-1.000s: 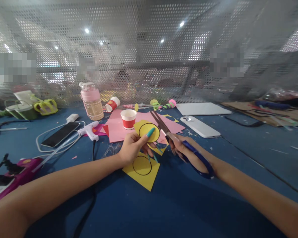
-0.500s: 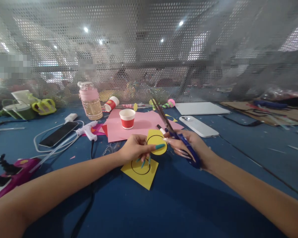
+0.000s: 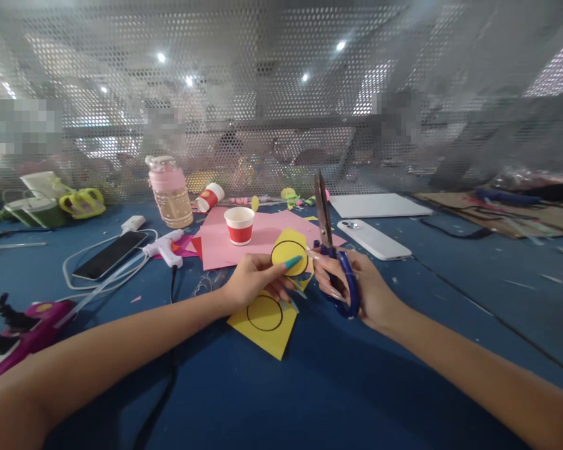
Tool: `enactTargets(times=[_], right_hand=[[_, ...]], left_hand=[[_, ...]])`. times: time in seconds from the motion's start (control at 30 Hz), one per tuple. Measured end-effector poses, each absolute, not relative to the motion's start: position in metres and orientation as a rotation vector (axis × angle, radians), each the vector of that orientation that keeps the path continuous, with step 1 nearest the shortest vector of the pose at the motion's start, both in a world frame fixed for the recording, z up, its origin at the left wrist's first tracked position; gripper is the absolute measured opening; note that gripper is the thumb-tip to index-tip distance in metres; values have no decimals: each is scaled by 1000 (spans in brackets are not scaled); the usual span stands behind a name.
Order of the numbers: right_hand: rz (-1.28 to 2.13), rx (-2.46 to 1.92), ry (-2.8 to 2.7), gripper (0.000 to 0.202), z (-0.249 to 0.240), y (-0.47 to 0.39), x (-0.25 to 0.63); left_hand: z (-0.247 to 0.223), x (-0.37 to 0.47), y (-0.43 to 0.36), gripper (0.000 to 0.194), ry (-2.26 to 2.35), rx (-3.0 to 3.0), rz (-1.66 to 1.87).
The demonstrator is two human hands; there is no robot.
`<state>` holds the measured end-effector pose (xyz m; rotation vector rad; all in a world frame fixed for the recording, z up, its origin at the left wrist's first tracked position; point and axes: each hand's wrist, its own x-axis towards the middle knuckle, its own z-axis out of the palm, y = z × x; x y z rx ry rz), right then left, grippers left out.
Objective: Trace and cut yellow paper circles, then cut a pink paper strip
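Observation:
Between the thumb and fingers of my left hand (image 3: 256, 281) is a partly cut piece of yellow paper (image 3: 288, 250) with a black circle drawn on it. My right hand (image 3: 370, 284) grips the blue-handled scissors (image 3: 325, 215), whose blades point up and away and look nearly closed. The blades stand just right of the held paper, apart from it. Below my left hand a yellow sheet (image 3: 263, 331) with another drawn circle lies on the blue table. Behind my hands a red and white paper cup (image 3: 239, 226) stands upright on pink paper (image 3: 211, 247).
At left are a white glue gun (image 3: 166, 250), a dark phone (image 3: 110, 255), a white cable and a purple power strip (image 3: 42, 319). A pink-topped bottle (image 3: 169, 190) and a tipped cup (image 3: 209, 197) stand farther back. A white phone (image 3: 374, 239) lies at right. Perforated metal mesh (image 3: 272, 106) closes the back.
The scissors have swung from leaning left to nearly upright, and their handles have moved slightly left. My left hand has turned the yellow paper and shifted it a little left and up.

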<state>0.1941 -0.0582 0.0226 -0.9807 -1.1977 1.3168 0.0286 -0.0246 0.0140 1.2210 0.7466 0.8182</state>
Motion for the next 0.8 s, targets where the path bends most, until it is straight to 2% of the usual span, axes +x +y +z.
enactTargets(times=[0.2,0.37,0.43,0.5,0.67,0.8], right_hand=[[1019,-1039,-1419,46,11,-52,204],[420,-1281,-1845,37,18,-53,208],[342,-1292,-1892,38,20,-53,208],[492,-1255,-1864,40,19,-53,208],[1241,-1137,-1555,55,20,-56,214],[1266,-1267,-1505,48,29,-62,215]], left_hand=[[17,24,-27,46,744,1302,1080],[15,24,-28,52,752,1357,1105],[15,24,-29,52,735,1348,1113],[15,24,-29,52,712,1336,1125],[16,26,-29,52,720,1360,1155],[16,27,-29,51,738,1345,1272]])
